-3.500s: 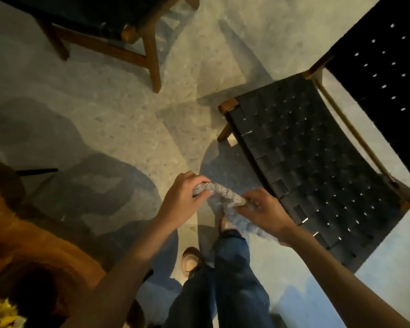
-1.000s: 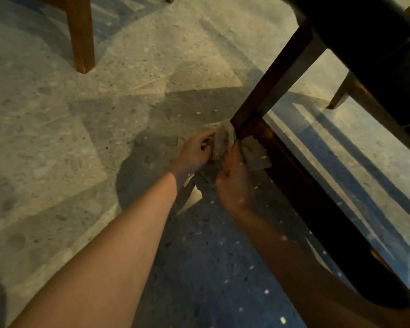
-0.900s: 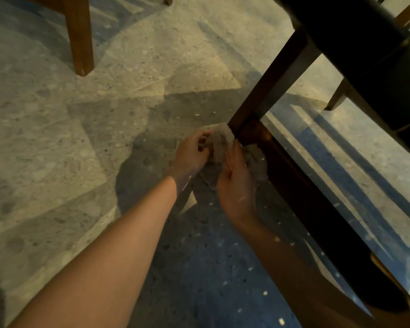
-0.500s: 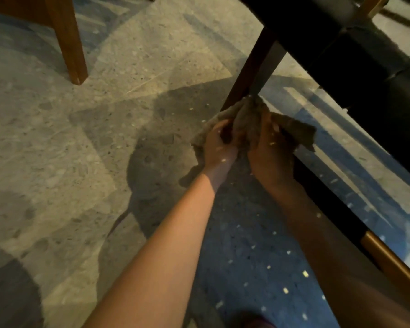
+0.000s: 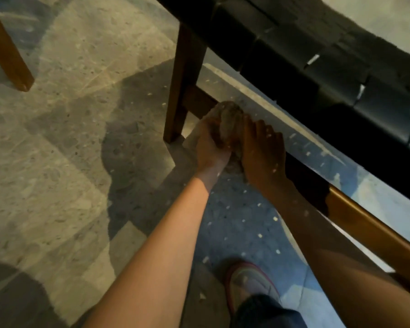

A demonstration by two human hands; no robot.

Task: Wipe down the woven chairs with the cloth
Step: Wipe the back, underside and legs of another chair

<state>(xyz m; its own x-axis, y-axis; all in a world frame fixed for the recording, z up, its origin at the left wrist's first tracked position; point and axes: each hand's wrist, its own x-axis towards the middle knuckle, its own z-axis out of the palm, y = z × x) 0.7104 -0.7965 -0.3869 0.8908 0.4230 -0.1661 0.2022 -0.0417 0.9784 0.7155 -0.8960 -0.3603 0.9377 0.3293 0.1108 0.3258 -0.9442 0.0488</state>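
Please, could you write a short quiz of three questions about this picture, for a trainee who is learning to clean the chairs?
1. True or false: the left hand and the right hand are both on the cloth.
2. Which part of the woven chair is the cloth wrapped on?
A. the woven seat
B. the lower wooden rail
C. the backrest
3. Fill in the missing word: the rail meets an upright wooden ____ of the chair just beyond the cloth.

Key
1. True
2. B
3. leg
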